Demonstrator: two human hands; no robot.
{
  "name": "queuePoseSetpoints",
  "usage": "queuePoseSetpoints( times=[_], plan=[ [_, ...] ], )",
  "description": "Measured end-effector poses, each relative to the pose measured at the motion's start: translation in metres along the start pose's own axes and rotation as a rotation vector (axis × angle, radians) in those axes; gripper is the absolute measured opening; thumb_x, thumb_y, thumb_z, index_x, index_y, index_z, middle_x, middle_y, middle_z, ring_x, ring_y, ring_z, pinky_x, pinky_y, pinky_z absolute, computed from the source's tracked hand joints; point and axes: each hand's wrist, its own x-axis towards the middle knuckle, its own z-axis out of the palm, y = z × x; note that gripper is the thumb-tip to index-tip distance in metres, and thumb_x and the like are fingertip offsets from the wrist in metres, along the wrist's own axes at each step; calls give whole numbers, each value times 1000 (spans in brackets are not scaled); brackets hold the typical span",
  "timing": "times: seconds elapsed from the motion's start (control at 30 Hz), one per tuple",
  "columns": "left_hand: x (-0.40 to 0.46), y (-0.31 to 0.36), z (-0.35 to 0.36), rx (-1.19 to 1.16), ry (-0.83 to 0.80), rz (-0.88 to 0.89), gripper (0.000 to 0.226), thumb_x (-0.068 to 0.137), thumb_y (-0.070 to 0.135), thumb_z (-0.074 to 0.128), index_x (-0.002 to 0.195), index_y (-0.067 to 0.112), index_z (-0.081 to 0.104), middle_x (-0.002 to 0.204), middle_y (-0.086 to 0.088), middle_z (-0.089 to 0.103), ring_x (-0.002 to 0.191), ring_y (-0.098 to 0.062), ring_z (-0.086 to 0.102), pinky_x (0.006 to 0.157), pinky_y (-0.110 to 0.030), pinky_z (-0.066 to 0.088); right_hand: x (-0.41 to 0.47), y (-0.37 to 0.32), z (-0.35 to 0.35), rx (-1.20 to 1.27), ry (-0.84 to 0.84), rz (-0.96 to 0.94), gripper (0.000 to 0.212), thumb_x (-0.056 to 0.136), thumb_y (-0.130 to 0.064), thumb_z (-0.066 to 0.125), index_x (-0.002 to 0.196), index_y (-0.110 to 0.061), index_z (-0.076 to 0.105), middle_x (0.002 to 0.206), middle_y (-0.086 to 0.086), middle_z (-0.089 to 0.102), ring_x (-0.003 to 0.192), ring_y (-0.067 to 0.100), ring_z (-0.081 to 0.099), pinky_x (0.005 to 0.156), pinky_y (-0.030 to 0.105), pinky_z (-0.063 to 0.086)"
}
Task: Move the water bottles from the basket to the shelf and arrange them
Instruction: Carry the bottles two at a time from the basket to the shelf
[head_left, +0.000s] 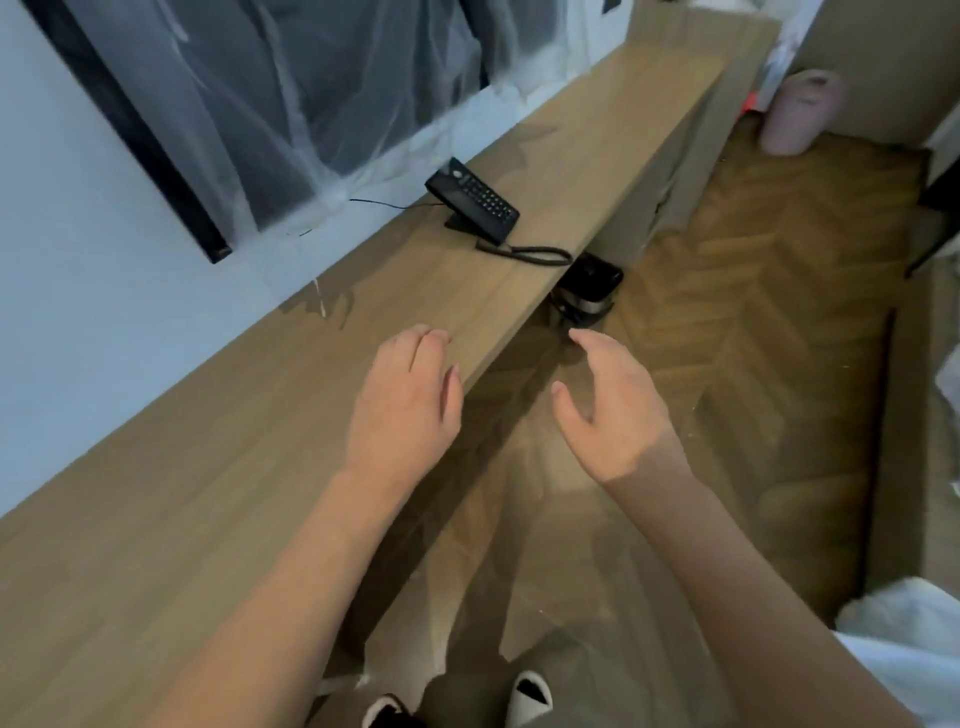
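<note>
Two bare forearms reach forward from the lower edge of the view, roughly parallel, the wrists straight; left hand (402, 410) back uppermost, palm down, fingers extended and close together, slightly bent at the tips, thumb lying alongside the index finger, nothing held; right hand (613, 410) turned on edge, palm facing left toward the other hand, fingers extended and gently curved, thumb spread apart from them, nothing held; the two hands lie at about the same reach, apart, with a clear gap between them.
</note>
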Motion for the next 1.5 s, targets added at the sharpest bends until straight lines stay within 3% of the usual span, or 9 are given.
queuePoseSetpoints(
  times=[0.23,0.47,0.7,0.83,1.27,1.5],
  plan=[
    [75,72,52,-64,-47,192,34,98,24,49,126,6,57,124,-10,58,115,-24,53,101,-33,42,22,76,-48,8,189,104,52,92,-20,61,141,-9,47,139,6,53,130,17,46,109,13,20],
    [170,103,122,-120,-61,293,34,98,24,51,127,7,56,122,-9,59,113,-23,55,97,-34,45,91,133,-69,3,224,218,55,93,-23,60,145,-16,41,144,1,48,133,15,40,108,19,22],
    [308,130,192,-228,-1,378,27,94,16,55,118,4,58,114,-12,60,103,-27,56,92,-37,46,206,187,-100,-117,246,266,54,96,-27,56,146,-18,38,145,1,46,127,17,49,109,31,38],
    [373,147,224,-238,-22,423,28,96,20,52,119,5,58,116,-11,60,104,-27,56,91,-36,47,265,219,-116,-132,274,303,54,95,-24,58,145,-16,40,145,3,47,134,17,42,109,25,29],
    [542,231,331,-271,-58,489,30,98,22,53,124,7,57,120,-9,61,111,-21,56,96,-31,49,409,354,-160,-88,325,383,50,93,-22,59,141,-13,45,140,4,52,132,19,45,112,38,38],
    [658,310,404,-270,-52,512,32,96,22,56,123,5,59,119,-10,63,111,-21,59,98,-31,51,511,466,-213,-104,333,412,53,95,-23,58,145,-15,42,145,0,48,135,13,41,108,20,23]
  ],
)
